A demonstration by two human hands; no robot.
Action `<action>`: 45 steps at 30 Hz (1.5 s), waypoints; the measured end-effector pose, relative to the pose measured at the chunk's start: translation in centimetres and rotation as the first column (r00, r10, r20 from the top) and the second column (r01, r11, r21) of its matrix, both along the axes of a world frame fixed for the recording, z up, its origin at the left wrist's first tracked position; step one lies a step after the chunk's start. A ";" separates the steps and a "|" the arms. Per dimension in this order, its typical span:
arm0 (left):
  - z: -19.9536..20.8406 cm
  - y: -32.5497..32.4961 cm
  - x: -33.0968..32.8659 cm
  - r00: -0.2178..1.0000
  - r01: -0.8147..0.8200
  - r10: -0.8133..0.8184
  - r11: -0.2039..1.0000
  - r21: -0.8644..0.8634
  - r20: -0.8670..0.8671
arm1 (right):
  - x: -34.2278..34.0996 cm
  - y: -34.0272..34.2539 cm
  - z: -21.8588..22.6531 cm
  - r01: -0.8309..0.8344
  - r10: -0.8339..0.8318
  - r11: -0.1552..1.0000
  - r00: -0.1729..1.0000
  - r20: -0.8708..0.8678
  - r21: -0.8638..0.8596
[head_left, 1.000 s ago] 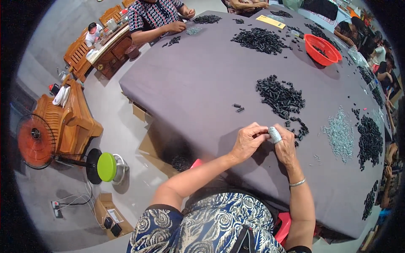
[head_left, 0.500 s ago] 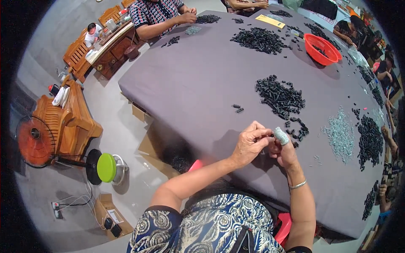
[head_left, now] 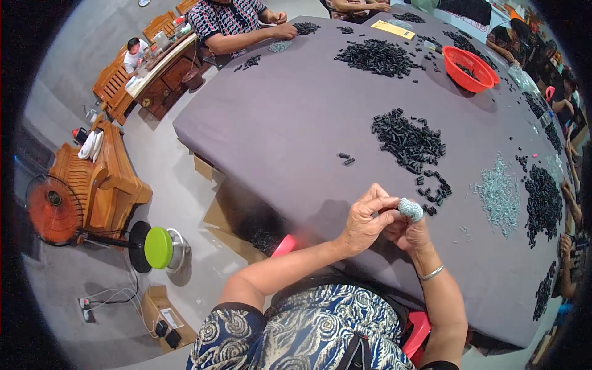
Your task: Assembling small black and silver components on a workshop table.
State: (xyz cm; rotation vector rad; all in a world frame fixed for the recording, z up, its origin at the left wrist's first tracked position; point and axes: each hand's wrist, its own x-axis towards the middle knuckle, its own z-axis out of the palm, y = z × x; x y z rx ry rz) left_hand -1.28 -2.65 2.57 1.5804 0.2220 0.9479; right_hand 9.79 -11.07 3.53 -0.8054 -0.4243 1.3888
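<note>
Fingers of the left hand (head_left: pixel 365 224) and right hand (head_left: pixel 410 233) meet, bent, at a pale speckled finger cover (head_left: pixel 411 209), anything grasped being indeterminable, and the cover's bulk could cause a slip, black cylindrical pieces (head_left: pixel 406 140) lying just far of both.

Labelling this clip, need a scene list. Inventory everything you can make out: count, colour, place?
Small cylinders: too many to count, black, piles across table
Small pieces: too many to count, pale, several piles
Table: main one, grey-purple, centre
Basket: 1, red, far right of table
Strip: 1, yellow, table's far end
Fan: 1, orange-red, left
Stool: 1, green seat, beside fan
Furniture: several, brown wood, left
Cartons: several, brown, floor
Co-workers: several, around table
Left hand: 1, bare, fingertips at cover
Right hand: 1, bracelet silver
Cover: 1, pale speckled, on right-hand digit
</note>
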 end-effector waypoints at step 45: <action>-1.4 10.8 -0.8 0.799 -0.432 0.580 0.736 0.521 -0.157 | 5.9 0.5 -0.9 0.505 -0.509 0.849 0.700 0.501 0.156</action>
